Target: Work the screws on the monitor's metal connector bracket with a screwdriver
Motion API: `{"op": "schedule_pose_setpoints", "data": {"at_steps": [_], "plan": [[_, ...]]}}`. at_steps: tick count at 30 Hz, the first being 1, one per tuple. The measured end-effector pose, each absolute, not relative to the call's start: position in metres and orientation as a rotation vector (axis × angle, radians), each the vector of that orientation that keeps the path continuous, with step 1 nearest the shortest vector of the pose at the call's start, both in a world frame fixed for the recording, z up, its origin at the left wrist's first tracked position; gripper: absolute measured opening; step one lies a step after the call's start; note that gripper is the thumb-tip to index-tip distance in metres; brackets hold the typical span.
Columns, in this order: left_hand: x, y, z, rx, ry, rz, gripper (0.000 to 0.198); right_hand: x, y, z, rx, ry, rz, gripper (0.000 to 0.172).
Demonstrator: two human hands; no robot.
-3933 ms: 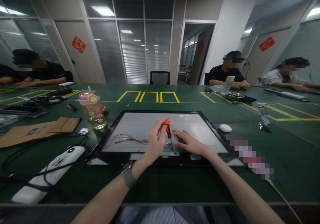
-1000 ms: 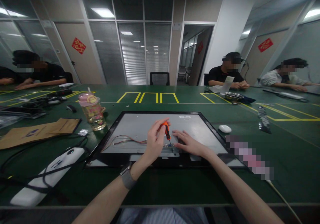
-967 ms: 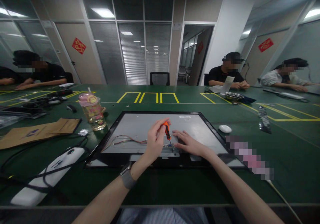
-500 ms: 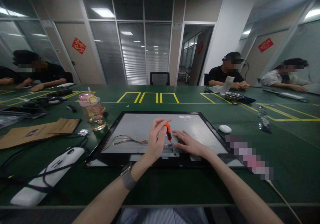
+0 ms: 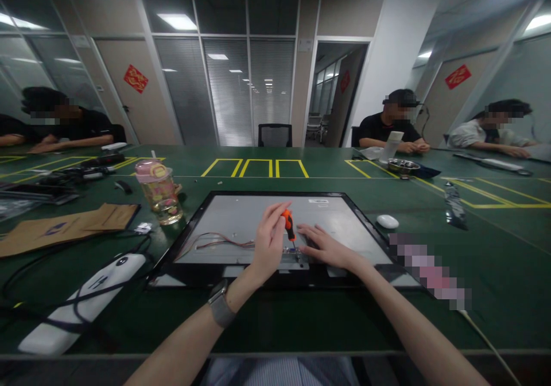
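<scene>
My left hand (image 5: pixel 271 239) is closed round the top of an orange and black screwdriver (image 5: pixel 289 225). The screwdriver leans slightly, its tip down at a small board with connectors (image 5: pixel 293 251) near the front edge of a display panel (image 5: pixel 228 216). The panel lies flat, its grey metal back up inside a black frame. My right hand (image 5: pixel 325 245) rests on the panel just right of the screwdriver, fingers spread, thumb near the board. Thin coloured wires (image 5: pixel 221 239) run across the panel left of my left hand. The exact seat of the tip is too small to make out.
Left of the panel stand a pink-lidded bottle (image 5: pixel 159 193), a brown paper envelope (image 5: pixel 73 225) and a white power strip (image 5: pixel 86 302) with black cables. On the right lie a white mouse (image 5: pixel 387 222) and a metal bowl (image 5: pixel 403 168). Several people sit across the table.
The fingers of my left hand have turned and drawn in a little over the screwdriver handle, whose top has shifted slightly left. My right hand stays in place.
</scene>
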State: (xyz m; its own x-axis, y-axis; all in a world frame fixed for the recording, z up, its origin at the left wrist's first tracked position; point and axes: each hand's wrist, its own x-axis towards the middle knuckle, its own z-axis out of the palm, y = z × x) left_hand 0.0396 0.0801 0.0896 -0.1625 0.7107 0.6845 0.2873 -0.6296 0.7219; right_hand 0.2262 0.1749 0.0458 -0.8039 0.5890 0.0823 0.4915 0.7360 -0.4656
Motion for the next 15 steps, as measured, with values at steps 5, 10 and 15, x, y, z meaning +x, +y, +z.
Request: {"op": "schedule_pose_setpoints", "data": {"at_steps": [5,10,15], "plan": [[0.0396,0.0820,0.0887,1.807,1.141,1.890,0.023,0.2257,0.1741,0.0479,-0.862,-2.726,0.632,0.062],[0.0382,0.0811,0.0885,1.817,1.207,1.899,0.025,0.2252,0.1730,0.0495,-0.879,-2.734,0.627,0.064],[0.0388,0.0794,0.0918,1.808,1.196,1.929,0.026,0.2258,0.1750,0.0464,-0.871,-2.721,0.637,0.062]]}}
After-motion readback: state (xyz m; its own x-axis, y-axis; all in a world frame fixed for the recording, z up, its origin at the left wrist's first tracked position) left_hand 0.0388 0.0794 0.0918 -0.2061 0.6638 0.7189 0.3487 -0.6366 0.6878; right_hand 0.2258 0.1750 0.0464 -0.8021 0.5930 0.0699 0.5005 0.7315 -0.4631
